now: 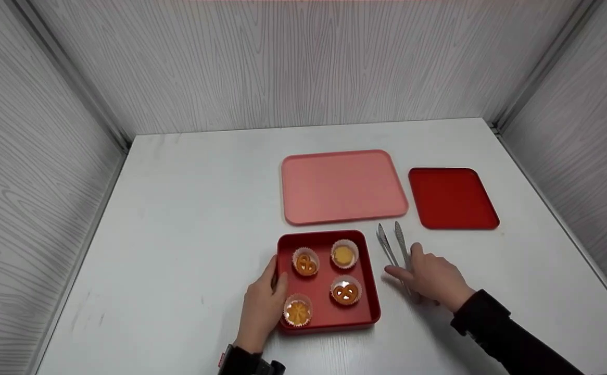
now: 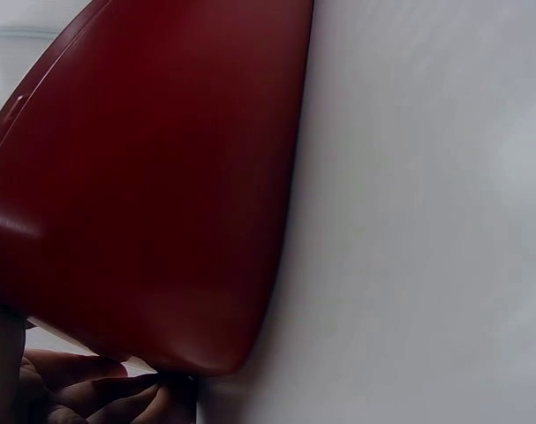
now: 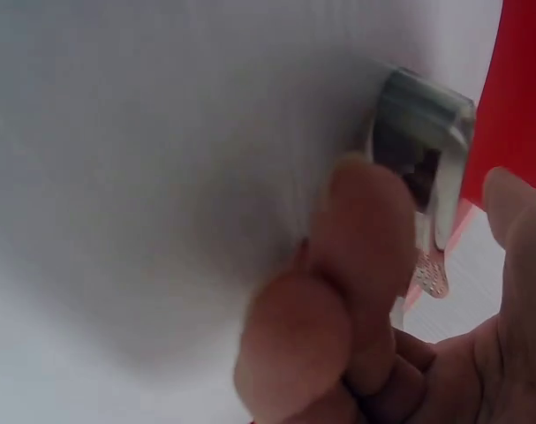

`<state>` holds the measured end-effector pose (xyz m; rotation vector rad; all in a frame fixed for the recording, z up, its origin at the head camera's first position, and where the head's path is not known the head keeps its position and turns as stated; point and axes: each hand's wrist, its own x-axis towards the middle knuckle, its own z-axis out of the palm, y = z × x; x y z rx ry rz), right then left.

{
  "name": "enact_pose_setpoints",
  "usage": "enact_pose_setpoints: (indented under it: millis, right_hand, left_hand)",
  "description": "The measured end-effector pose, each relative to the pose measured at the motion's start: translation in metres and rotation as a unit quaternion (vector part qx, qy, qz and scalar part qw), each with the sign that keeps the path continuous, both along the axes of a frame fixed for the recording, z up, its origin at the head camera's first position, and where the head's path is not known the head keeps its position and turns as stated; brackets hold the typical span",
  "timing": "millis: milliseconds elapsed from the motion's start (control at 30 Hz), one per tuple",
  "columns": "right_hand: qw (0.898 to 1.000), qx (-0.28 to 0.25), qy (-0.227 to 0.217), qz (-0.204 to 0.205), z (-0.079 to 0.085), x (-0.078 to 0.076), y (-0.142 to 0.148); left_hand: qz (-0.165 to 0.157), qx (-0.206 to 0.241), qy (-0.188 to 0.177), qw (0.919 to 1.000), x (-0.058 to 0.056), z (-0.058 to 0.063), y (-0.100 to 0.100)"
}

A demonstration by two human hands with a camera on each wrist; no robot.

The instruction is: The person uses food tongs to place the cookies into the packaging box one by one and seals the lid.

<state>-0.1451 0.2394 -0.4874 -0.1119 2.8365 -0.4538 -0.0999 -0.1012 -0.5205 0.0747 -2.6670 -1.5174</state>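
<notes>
A deep red tray [image 1: 316, 299] holds several small pastries in white paper cups, among them a pretzel-shaped one [image 1: 306, 265] and a flower-shaped one [image 1: 298, 313]. My left hand [image 1: 263, 307] grips its left wall, thumb at the rim. The left wrist view shows the tray's outer side [image 2: 162, 194] and fingers [image 2: 100, 389] at its lower corner. To the right of the tray, my right hand [image 1: 436, 276] holds metal tongs [image 1: 389, 247] between thumb and fingers near their bent end. The tongs' arms are spread and point away from me. The right wrist view shows that bent end [image 3: 422, 119] beside curled fingers.
A flat pink tray [image 1: 342, 187] lies behind the deep tray. A smaller flat red tray [image 1: 454, 199] is to its right. All stand on a white table [image 1: 178, 234], enclosed by grey wood-grain panels [image 1: 256, 62] at the back and sides.
</notes>
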Motion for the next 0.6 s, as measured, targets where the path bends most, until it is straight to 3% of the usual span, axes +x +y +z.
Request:
enact_pose_setpoints:
  millis: [100,200,400,500,600]
  right_hand:
    - [0.999,0.014,0.036,0.0,0.007,-0.006,0.006]
    - [0.995,0.019,0.102,0.011,0.013,-0.014,0.018]
    - [0.969,0.052,0.236,0.056,0.012,-0.033,0.052]
    - [0.957,0.07,0.273,0.071,0.007,-0.042,0.069]
    - [0.953,0.078,0.28,0.083,0.001,-0.048,0.082]
  left_hand:
    - [0.003,-0.005,-0.005,1.0,0.0,0.0,0.0]
    - [0.005,-0.005,-0.007,0.9999,0.0,0.0,0.0]
    - [0.005,0.001,-0.005,1.0,0.0,0.002,0.001]
    - [0.003,0.003,-0.006,1.0,0.0,0.002,0.001]
    - [0.001,0.001,-0.008,1.0,0.0,0.002,0.001]
